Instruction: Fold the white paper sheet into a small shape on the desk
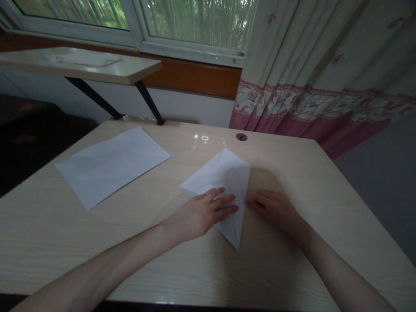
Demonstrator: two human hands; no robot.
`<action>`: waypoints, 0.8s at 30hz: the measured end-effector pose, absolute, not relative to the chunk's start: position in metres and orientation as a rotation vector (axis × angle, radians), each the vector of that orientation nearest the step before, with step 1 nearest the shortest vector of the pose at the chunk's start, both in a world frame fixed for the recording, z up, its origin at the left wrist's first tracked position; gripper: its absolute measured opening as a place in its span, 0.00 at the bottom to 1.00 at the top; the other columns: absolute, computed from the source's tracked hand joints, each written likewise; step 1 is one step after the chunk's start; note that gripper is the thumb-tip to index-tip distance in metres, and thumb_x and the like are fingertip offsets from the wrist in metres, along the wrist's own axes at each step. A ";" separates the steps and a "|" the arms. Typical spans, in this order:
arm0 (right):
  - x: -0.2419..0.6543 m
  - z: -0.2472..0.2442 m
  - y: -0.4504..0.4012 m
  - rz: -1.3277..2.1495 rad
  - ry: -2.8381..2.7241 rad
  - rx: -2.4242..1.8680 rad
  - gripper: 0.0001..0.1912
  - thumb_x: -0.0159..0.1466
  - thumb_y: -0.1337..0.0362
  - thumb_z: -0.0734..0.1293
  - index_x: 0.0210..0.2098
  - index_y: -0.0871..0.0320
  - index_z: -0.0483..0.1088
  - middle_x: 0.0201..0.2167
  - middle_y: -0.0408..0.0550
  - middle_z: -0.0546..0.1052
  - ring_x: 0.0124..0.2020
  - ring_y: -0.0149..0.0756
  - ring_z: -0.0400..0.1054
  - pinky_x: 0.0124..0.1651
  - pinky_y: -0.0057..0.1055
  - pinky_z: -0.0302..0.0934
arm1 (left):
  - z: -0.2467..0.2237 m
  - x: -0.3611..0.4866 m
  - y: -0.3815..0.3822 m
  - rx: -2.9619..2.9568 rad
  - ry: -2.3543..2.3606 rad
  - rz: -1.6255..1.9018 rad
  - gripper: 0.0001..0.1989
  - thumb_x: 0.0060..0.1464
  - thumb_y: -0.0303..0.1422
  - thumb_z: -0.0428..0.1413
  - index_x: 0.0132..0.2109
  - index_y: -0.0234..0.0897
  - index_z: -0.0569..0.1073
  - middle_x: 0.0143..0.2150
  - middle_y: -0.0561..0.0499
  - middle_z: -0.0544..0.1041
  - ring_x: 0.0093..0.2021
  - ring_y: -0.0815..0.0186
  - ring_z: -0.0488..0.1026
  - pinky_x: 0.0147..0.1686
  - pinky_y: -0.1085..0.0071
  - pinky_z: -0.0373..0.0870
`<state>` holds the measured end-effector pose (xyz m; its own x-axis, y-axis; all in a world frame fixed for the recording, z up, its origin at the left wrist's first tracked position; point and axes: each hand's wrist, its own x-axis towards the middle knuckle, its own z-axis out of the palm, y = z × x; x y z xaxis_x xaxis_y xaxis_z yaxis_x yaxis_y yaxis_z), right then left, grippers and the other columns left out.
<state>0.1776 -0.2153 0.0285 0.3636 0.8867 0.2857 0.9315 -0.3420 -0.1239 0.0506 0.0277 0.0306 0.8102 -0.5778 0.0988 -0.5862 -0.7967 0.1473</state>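
Note:
A folded sheet of white paper [235,173] lies on the table in front of me, with a pointed corner toward me and another to the left. My left hand [212,208] rests flat on its lower middle, fingers spread and pressing it down. At the paper's right edge, my right hand [274,208] is curled, its fingertips pinched together where they meet the edge. The exact grip of those fingertips is hard to see. Crease lines show on the paper near my left fingers.
A stack of white paper [117,164] lies at the left of the wood-grain table [146,268]. A raised shelf [139,71] on black legs stands at the back left. A round cable-hole cover [241,137] sits near the back edge, before a curtain [312,104] and window.

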 end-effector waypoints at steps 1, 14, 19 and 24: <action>0.178 0.028 -0.215 -0.232 -1.618 -2.359 0.22 0.73 0.60 0.54 0.28 0.59 0.71 0.24 0.46 0.73 0.26 0.31 0.66 0.30 0.28 0.55 | 0.030 0.051 0.028 2.821 -0.916 0.082 0.25 0.63 0.25 0.48 0.66 0.42 0.59 0.69 0.50 0.57 0.69 0.51 0.48 0.61 0.55 0.61; 0.170 0.028 -0.215 -0.182 -1.668 -2.340 0.20 0.72 0.62 0.55 0.29 0.59 0.72 0.25 0.47 0.74 0.26 0.33 0.67 0.30 0.29 0.56 | 0.030 0.051 0.029 2.789 -0.929 0.096 0.26 0.62 0.23 0.49 0.66 0.42 0.59 0.68 0.49 0.58 0.70 0.52 0.47 0.62 0.53 0.59; 0.162 0.032 -0.214 -0.082 -1.753 -2.245 0.21 0.73 0.63 0.54 0.27 0.58 0.70 0.23 0.44 0.72 0.24 0.31 0.65 0.28 0.28 0.54 | 0.028 0.051 0.029 2.804 -0.933 0.105 0.25 0.64 0.25 0.49 0.65 0.42 0.59 0.68 0.50 0.57 0.70 0.53 0.47 0.63 0.54 0.58; 0.153 0.035 -0.213 0.059 -1.805 -2.200 0.17 0.70 0.66 0.59 0.27 0.58 0.71 0.23 0.42 0.73 0.24 0.29 0.66 0.28 0.28 0.53 | 0.028 0.052 0.029 2.801 -0.932 0.093 0.23 0.64 0.26 0.48 0.65 0.43 0.60 0.69 0.51 0.57 0.69 0.52 0.48 0.62 0.54 0.59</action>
<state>0.1533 -0.2125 0.0352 0.2120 0.9652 0.1531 0.9531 -0.1696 -0.2506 0.0520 0.0291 0.0285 0.8007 -0.5874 0.1179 -0.5991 -0.7851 0.1575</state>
